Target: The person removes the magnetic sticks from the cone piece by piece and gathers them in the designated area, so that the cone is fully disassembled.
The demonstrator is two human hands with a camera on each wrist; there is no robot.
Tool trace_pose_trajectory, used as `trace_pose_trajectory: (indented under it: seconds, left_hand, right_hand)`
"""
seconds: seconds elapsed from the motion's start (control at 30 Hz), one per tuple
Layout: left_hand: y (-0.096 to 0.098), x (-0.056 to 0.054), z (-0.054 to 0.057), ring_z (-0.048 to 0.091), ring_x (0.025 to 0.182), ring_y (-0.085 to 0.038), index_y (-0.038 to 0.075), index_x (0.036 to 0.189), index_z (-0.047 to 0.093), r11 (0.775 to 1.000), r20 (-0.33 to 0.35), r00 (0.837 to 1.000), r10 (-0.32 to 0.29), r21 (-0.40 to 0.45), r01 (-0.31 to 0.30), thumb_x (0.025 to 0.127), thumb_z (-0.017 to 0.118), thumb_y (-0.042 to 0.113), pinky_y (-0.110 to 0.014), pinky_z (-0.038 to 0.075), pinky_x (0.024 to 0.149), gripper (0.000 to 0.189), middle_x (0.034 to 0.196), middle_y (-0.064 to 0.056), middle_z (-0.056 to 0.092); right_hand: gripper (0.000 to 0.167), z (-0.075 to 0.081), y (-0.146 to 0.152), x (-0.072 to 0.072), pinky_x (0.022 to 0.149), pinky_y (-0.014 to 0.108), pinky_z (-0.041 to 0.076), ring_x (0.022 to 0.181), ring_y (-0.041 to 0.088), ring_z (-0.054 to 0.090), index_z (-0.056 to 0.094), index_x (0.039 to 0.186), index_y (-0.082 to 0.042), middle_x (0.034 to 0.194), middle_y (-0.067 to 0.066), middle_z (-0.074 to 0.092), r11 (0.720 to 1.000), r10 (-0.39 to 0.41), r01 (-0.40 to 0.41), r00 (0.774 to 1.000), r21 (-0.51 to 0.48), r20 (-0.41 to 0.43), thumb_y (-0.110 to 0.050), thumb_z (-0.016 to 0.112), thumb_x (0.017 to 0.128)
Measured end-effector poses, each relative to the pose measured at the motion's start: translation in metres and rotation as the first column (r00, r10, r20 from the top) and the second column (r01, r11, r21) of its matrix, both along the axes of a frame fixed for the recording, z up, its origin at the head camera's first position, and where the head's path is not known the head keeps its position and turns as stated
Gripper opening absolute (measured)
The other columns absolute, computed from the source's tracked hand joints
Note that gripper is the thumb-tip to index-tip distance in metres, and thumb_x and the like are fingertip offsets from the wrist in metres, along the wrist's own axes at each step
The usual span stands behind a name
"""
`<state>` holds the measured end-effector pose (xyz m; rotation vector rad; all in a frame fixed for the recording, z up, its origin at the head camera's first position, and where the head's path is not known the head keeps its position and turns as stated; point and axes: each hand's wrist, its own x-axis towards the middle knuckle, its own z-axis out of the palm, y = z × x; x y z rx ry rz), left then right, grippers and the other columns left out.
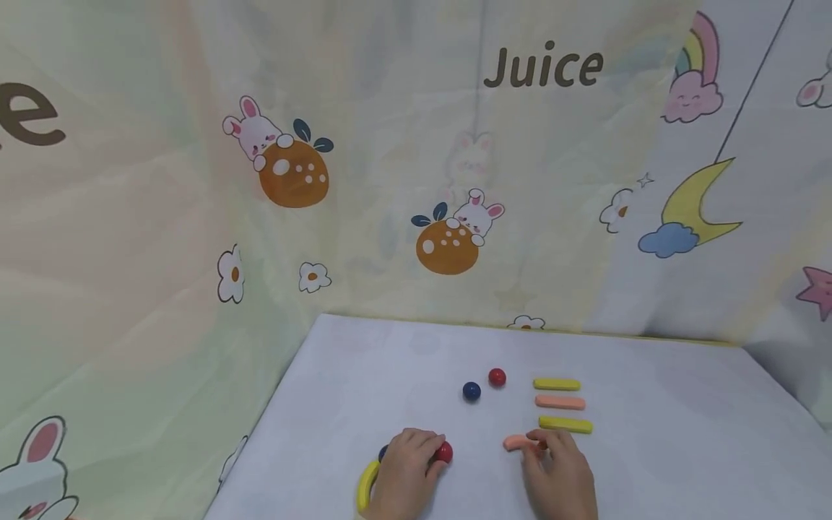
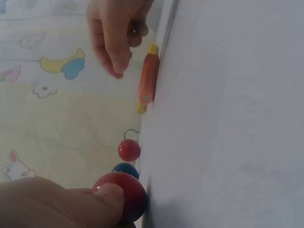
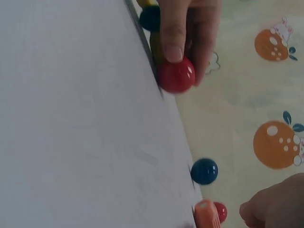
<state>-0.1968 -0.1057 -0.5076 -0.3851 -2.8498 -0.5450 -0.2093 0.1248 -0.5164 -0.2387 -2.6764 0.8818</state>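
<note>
My left hand [image 1: 406,473] pinches a red ball [image 1: 445,452] between thumb and fingers, low over the white table. Beside that hand lie a curved yellow stick [image 1: 365,488] and a dark blue ball [image 1: 383,453], both partly hidden by it. My right hand [image 1: 560,473] hovers over a short pink-orange stick [image 1: 515,442], its thumb and fingers overlapping the stick's right part in the head view. From the left wrist view, a gap shows between the right fingertips [image 2: 119,69] and the orange stick [image 2: 148,78], which lies on the table.
Farther back on the table [image 1: 390,361] are another dark blue ball [image 1: 471,391] and red ball [image 1: 497,377]. Right of them, a yellow stick [image 1: 556,384], a pink-orange stick [image 1: 560,402] and a second yellow stick [image 1: 565,424] lie in a column. A printed curtain [image 1: 377,159] hangs behind.
</note>
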Motion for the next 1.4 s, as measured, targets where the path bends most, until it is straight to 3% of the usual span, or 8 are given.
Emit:
trace_pose_trajectory:
  seconds: [0.17,0.37,0.53,0.7,0.87,1.1,1.3,1.4]
  left_hand:
    - [0.005,0.013,0.0,0.059,0.109,-0.013,0.018,0.124,0.068,0.997,0.062,0.996,-0.06,-0.052,0.063,0.087,0.074,0.023,-0.035,0.05,0.095,0.037,0.114,0.009,0.068]
    - [0.009,0.019,0.0,0.06,0.116,-0.011,0.014,0.13,0.062,0.995,0.083,0.994,-0.078,0.064,0.073,0.088,0.072,0.017,-0.026,0.05,0.094,0.043,0.125,0.006,0.064]
    - [0.009,0.018,-0.001,0.059,0.117,-0.009,0.015,0.131,0.061,0.976,0.046,0.986,-0.159,0.158,0.15,0.09,0.07,0.01,-0.018,0.047,0.093,0.042,0.126,0.007,0.062]
    - [0.005,0.012,-0.007,0.06,0.114,-0.009,0.012,0.126,0.064,0.957,-0.12,0.968,-0.222,0.162,0.24,0.09,0.069,0.006,-0.024,0.05,0.094,0.037,0.123,0.006,0.063]
    - [-0.004,0.004,-0.011,0.06,0.102,-0.01,0.013,0.109,0.072,0.985,-0.267,0.959,-0.096,0.116,0.13,0.082,0.076,0.011,-0.039,0.05,0.095,0.028,0.105,0.009,0.064]
    - [-0.01,-0.003,-0.01,0.05,0.084,-0.006,0.019,0.104,0.073,0.993,-0.01,0.999,0.053,0.108,-0.052,0.084,0.077,0.03,-0.029,0.046,0.075,0.024,0.089,0.014,0.056]
    - [-0.008,-0.005,-0.01,0.048,0.081,-0.005,0.021,0.096,0.071,0.994,0.008,0.997,0.081,0.076,-0.081,0.082,0.078,0.029,-0.027,0.044,0.071,0.018,0.086,0.014,0.054]
    - [-0.007,-0.005,-0.01,0.048,0.08,-0.005,0.021,0.094,0.071,0.993,-0.01,0.996,0.089,0.08,-0.088,0.082,0.079,0.027,-0.027,0.043,0.071,0.015,0.085,0.014,0.053]
  right_hand:
    - [0.02,0.001,-0.03,0.019,0.081,0.036,0.052,0.086,0.009,0.056,0.069,0.097,-0.021,0.096,-0.008,0.056,0.974,0.225,-0.226,0.973,0.001,0.048,-0.018,0.079,0.08]
    - [0.035,-0.004,-0.04,0.029,0.078,0.024,0.052,0.088,0.004,0.054,0.063,0.114,-0.022,0.105,-0.014,0.059,0.848,0.528,-0.522,0.846,-0.09,0.073,-0.034,0.076,0.084]
    - [0.043,-0.003,-0.04,0.027,0.085,0.026,0.053,0.095,0.004,0.058,0.062,0.119,-0.02,0.108,-0.015,0.061,0.802,0.594,-0.585,0.802,-0.115,0.061,-0.042,0.075,0.084]
    - [0.04,-0.002,-0.041,0.025,0.083,0.026,0.052,0.091,0.001,0.057,0.064,0.116,-0.022,0.105,-0.016,0.062,0.801,0.598,-0.592,0.799,-0.082,0.072,-0.038,0.078,0.082]
    - [0.039,-0.001,-0.042,0.024,0.079,0.024,0.052,0.089,0.002,0.057,0.064,0.113,-0.024,0.103,-0.017,0.062,0.853,0.521,-0.523,0.847,-0.012,0.107,-0.032,0.081,0.078]
    - [0.04,-0.001,-0.04,0.025,0.08,0.025,0.052,0.089,0.003,0.056,0.066,0.115,-0.024,0.104,-0.016,0.063,0.87,0.492,-0.49,0.86,-0.05,0.132,-0.032,0.081,0.079]
    - [0.04,-0.001,-0.035,0.023,0.079,0.027,0.051,0.085,0.003,0.051,0.067,0.115,-0.023,0.102,-0.015,0.064,0.842,0.537,-0.517,0.828,-0.154,0.161,-0.038,0.079,0.08]
    - [0.041,0.0,-0.032,0.022,0.076,0.025,0.05,0.084,0.006,0.051,0.067,0.116,-0.021,0.099,-0.013,0.062,0.86,0.504,-0.473,0.845,-0.189,0.177,-0.039,0.078,0.081]
